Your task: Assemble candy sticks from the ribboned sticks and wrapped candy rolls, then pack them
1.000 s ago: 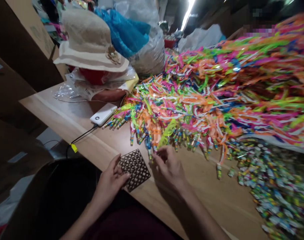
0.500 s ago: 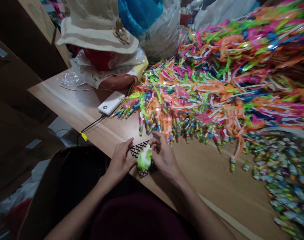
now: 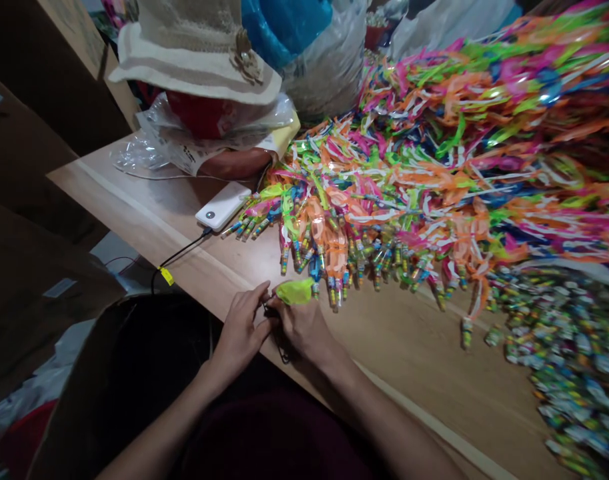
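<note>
My left hand (image 3: 243, 325) and my right hand (image 3: 300, 325) meet at the near edge of the wooden table (image 3: 414, 347), fingers pinched together. Between them sticks out a neon green strap piece (image 3: 294, 291); my right hand grips it. A black lattice grid (image 3: 279, 341) lies under both hands, mostly hidden, with my left fingertips pressed at its edge. Just beyond the hands lies a big heap of neon strapped items (image 3: 424, 167).
A white power bank (image 3: 222, 205) with a black cable lies at the left. Behind it sit a cream hat (image 3: 199, 53) on a red thing, plastic bags and a blue bag (image 3: 284, 27). Small wrapped pieces (image 3: 559, 360) cover the right side. Cardboard boxes stand left.
My right hand took a green piece from the heap and brought it over the black grid. Both hands closed together, and the grid is now nearly covered.
</note>
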{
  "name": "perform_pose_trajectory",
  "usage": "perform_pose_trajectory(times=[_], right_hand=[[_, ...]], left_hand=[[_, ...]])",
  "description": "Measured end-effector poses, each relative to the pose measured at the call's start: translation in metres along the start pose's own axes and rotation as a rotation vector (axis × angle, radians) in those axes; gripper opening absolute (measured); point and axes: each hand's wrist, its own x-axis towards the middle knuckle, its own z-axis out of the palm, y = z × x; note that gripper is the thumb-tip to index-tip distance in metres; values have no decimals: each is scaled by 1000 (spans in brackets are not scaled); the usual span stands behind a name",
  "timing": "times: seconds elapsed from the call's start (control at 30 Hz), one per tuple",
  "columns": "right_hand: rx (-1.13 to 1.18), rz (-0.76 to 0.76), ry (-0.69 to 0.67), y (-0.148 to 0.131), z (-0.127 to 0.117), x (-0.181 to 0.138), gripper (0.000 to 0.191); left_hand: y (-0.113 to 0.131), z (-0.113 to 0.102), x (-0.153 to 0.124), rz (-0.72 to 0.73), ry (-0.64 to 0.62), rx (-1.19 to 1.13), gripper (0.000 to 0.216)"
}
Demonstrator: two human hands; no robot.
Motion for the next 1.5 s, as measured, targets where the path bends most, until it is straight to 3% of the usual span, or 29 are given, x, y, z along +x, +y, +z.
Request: perform_pose_trajectory(times=[0.17, 0.37, 0.43, 0.57, 0.7, 0.9, 1.03, 1.13, 1.23, 1.37, 1.5], right_hand=[[-182, -102, -114, -9, 5, -4, 26], [-53, 37, -296, -14, -27, 25, 21], [-90, 66, -254, -13, -41, 43, 21], [-492, 204, -30, -23, -52, 78, 20], [-684, 401, -90, -32, -48, 94, 32], [-666, 397, -95, -31, -44, 87, 28], [-712, 424, -113, -35, -35, 95, 35], [-654, 464, -80, -31, -35, 93, 37], [-514, 392, -8, -18, -43, 73, 22], [-156, 259, -20, -8, -50, 29, 3], [251, 301, -33, -9, -34, -2, 9]], left_hand=[[-4, -1, 1, 8, -28, -39, 54], [-16, 8, 2, -16, 37, -13, 62], [-15, 7, 2, -45, 61, -46, 58], [-10, -2, 2, -86, 73, -66, 54], [-12, -7, 5, -58, 29, 25, 50], [-26, 0, 12, 30, 84, 15, 33], [-25, -6, 17, 62, -30, 33, 28], [-23, -9, 16, 56, -62, 45, 27], [-20, -10, 14, 34, -49, 44, 27], [-16, -12, 14, 32, -76, 48, 27], [-13, -12, 18, 39, -75, 53, 30]])
